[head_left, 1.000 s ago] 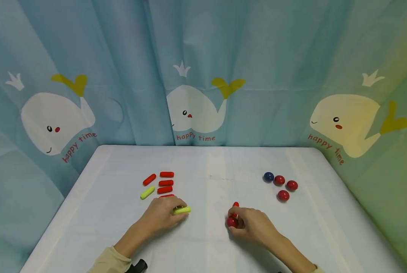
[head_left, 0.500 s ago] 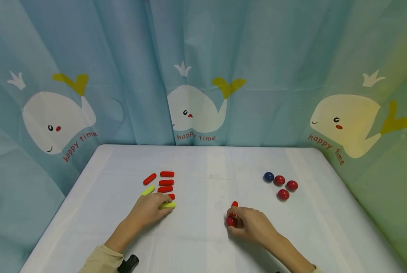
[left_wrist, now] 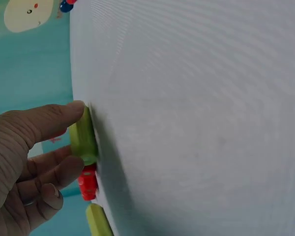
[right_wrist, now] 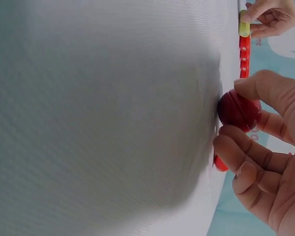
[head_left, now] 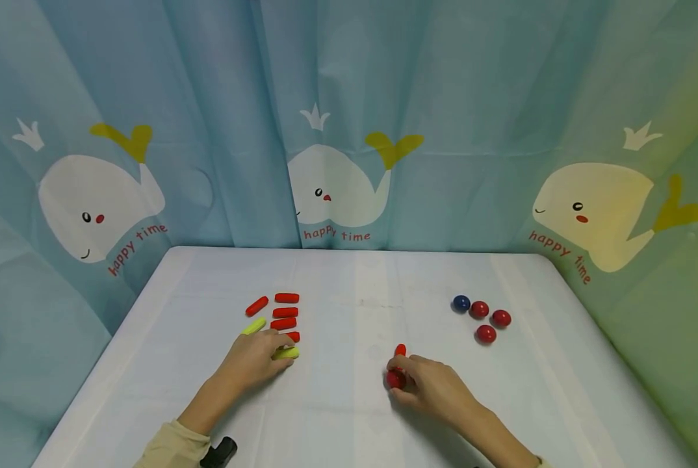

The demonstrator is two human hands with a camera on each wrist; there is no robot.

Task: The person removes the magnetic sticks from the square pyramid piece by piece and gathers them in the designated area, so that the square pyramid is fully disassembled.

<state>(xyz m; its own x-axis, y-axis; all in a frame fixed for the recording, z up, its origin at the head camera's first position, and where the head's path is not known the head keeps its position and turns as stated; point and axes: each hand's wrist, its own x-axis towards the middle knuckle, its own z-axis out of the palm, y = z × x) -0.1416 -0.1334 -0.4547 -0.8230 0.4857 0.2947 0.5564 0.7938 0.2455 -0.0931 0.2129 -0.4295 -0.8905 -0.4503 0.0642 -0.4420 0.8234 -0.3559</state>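
Observation:
My left hand [head_left: 249,359] pinches a short yellow-green rod [head_left: 288,353] between thumb and fingers, low at the table surface. In the left wrist view the thumb lies at one end of this rod [left_wrist: 83,137], and a red rod [left_wrist: 88,183] shows just beyond. My right hand [head_left: 437,388] holds a dark red ball [head_left: 394,379] by thumb and fingertips. A seam line runs round the ball [right_wrist: 238,110] in the right wrist view. Just behind that ball a red rod [head_left: 400,350] is partly covered by the fingers.
Several red rods [head_left: 284,312] lie in a column behind the left hand, with one slanted red rod [head_left: 257,307] and another yellow-green rod [head_left: 254,326] to their left. A blue ball [head_left: 461,303] and several red balls [head_left: 486,334] stand at the back right. A patterned curtain [head_left: 454,195] surrounds the table.
My left hand has moved left with the yellow-green rod, bringing it in front of the red column, then stayed nearly still. My right hand and the red ball have shifted very slightly left.

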